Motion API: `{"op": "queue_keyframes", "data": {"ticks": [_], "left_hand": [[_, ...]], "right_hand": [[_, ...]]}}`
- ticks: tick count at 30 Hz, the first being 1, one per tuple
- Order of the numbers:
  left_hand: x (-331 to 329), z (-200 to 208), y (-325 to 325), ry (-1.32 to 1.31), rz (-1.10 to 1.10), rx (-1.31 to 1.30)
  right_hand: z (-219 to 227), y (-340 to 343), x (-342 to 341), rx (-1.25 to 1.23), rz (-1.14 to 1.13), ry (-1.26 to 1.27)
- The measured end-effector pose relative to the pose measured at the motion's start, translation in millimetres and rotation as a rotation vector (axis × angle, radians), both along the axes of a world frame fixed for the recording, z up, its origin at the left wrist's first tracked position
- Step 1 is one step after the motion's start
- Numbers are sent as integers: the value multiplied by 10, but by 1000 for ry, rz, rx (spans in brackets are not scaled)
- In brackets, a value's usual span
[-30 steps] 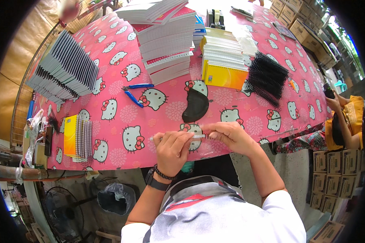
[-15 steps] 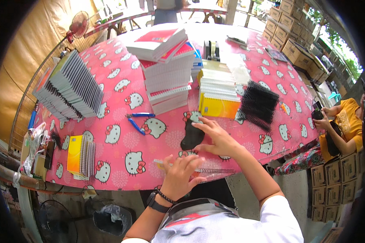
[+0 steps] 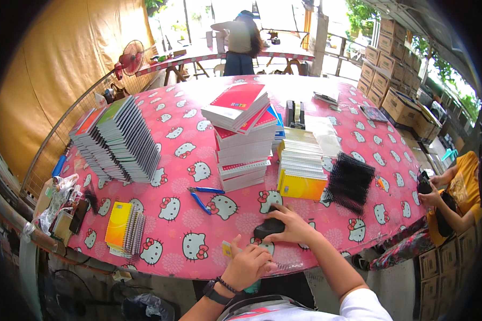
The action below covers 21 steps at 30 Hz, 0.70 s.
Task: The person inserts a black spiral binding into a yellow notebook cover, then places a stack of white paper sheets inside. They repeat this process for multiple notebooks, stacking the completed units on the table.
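My left hand [image 3: 249, 263] lies at the table's front edge, its fingers closed over a thin notebook [image 3: 227, 249] with a yellow cover corner showing. Most of that notebook is hidden under the hand; a wire coil [image 3: 292, 265] shows faintly to its right. My right hand [image 3: 294, 226] has its thumb and fingers round a dark black object [image 3: 266, 229], whose kind I cannot make out. Beyond my left hand lie blue-handled pliers [image 3: 202, 198]. Past my right hand stand a stack of yellow notebooks [image 3: 302, 182] and a heap of black binding coils [image 3: 351, 182].
A tall pile of red-covered notebooks [image 3: 243, 155] stands mid-table, with spiral notebooks [image 3: 126, 142] to its left. A small yellow notebook stack [image 3: 124, 227] sits near left. Tape dispenser [image 3: 294, 114] is farther back. A person in yellow [image 3: 458, 187] is at the right; another stands behind.
My view has tilted upward, so the table sits lower in it. My right hand has come onto the black object. My left hand stays at the notebook.
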<state>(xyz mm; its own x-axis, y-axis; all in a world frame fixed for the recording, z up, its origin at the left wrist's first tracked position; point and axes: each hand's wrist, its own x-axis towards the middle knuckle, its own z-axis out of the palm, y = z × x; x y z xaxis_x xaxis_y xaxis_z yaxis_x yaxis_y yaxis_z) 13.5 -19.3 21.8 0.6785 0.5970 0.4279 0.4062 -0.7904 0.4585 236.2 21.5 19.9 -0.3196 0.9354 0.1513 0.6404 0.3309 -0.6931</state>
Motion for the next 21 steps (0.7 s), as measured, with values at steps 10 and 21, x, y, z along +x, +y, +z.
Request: {"op": "queue_keyframes", "data": {"ticks": [10,21], "left_hand": [[-250,-5,99,-17,114,33],[-256,-20,-18,-83,195,26]], "right_hand": [[-102,-627,-19,-341,123,552],[157,-715,-123,-410,241,740]]}}
